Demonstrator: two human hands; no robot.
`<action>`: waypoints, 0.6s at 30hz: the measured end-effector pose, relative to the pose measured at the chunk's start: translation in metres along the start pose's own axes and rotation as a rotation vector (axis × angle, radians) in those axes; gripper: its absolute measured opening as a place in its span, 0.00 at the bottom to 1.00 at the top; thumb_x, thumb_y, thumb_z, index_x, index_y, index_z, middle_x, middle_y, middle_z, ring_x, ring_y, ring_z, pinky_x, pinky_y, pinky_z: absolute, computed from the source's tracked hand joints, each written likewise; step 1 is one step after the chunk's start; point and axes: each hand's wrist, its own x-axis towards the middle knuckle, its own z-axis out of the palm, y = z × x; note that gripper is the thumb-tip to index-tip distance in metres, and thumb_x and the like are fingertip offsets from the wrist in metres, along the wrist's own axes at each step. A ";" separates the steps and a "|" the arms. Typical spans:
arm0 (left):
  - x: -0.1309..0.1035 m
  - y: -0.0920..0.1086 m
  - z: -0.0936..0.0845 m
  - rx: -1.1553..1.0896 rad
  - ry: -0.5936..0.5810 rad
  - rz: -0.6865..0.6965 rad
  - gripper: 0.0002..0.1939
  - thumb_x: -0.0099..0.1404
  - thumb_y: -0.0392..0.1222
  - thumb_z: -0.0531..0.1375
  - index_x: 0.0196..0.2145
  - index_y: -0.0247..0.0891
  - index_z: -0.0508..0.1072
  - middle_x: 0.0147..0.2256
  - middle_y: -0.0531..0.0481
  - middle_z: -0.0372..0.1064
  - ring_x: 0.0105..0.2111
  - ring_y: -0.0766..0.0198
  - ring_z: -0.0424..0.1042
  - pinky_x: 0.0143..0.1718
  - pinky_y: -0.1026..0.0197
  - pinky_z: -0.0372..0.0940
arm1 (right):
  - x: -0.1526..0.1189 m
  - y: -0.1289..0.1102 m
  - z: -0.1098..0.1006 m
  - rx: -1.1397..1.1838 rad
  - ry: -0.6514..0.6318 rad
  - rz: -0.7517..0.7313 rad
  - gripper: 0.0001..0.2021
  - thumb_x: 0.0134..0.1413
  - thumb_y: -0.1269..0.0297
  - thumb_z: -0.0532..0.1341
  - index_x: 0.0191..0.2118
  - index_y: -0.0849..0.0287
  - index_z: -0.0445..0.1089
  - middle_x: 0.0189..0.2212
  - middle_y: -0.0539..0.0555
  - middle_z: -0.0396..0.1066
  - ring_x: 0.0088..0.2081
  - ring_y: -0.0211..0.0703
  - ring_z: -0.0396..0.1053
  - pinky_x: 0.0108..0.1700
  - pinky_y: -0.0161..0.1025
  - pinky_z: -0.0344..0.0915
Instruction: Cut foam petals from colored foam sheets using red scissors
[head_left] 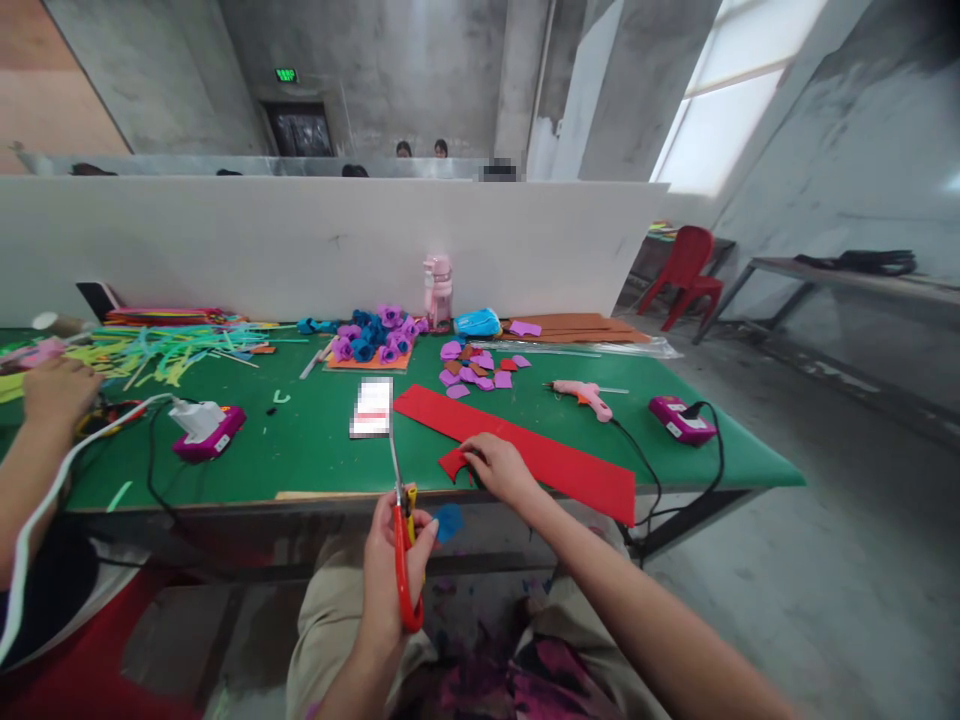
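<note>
My left hand [384, 565] is closed around a pair of scissors [405, 585] with red handles, held over my lap at the table's front edge. The blades point up and away. A yellow strip-like thing shows beside the handle, its kind unclear. A blue petal-shaped piece [450, 522] sticks out by my left thumb. My right hand [496, 466] pinches a small red cut piece [453, 462] near the front of the table. Behind that hand lies a long red strip [555, 452] of sheet material, partly covered by my wrist.
Purple and blue paper flowers [375, 335], loose petals [472, 372], a pink bottle [438, 292] and a pink glue gun [583, 395] are on the green table [315, 465]. Purple power blocks stand left [210, 436] and right [681, 420]. Another person's hand [58, 392] works at far left.
</note>
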 end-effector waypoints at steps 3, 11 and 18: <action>-0.002 -0.002 -0.002 0.024 0.000 0.009 0.25 0.52 0.43 0.62 0.46 0.37 0.60 0.26 0.57 0.66 0.23 0.70 0.67 0.29 0.66 0.66 | 0.020 0.000 0.006 -0.074 -0.103 -0.003 0.08 0.50 0.71 0.60 0.37 0.58 0.71 0.38 0.57 0.72 0.41 0.45 0.68 0.41 0.37 0.59; 0.002 -0.009 -0.008 0.044 -0.008 0.060 0.24 0.53 0.44 0.62 0.46 0.38 0.60 0.26 0.56 0.66 0.22 0.69 0.67 0.27 0.65 0.65 | 0.033 -0.007 -0.002 -0.081 -0.195 0.045 0.06 0.39 0.75 0.62 0.27 0.59 0.67 0.30 0.53 0.69 0.31 0.41 0.65 0.30 0.34 0.54; 0.004 0.012 -0.017 0.048 -0.075 0.054 0.26 0.51 0.45 0.63 0.47 0.38 0.61 0.27 0.56 0.66 0.23 0.69 0.66 0.26 0.66 0.65 | -0.020 -0.020 0.007 0.453 -0.187 0.161 0.05 0.44 0.69 0.59 0.32 0.59 0.67 0.24 0.47 0.68 0.26 0.37 0.65 0.29 0.33 0.59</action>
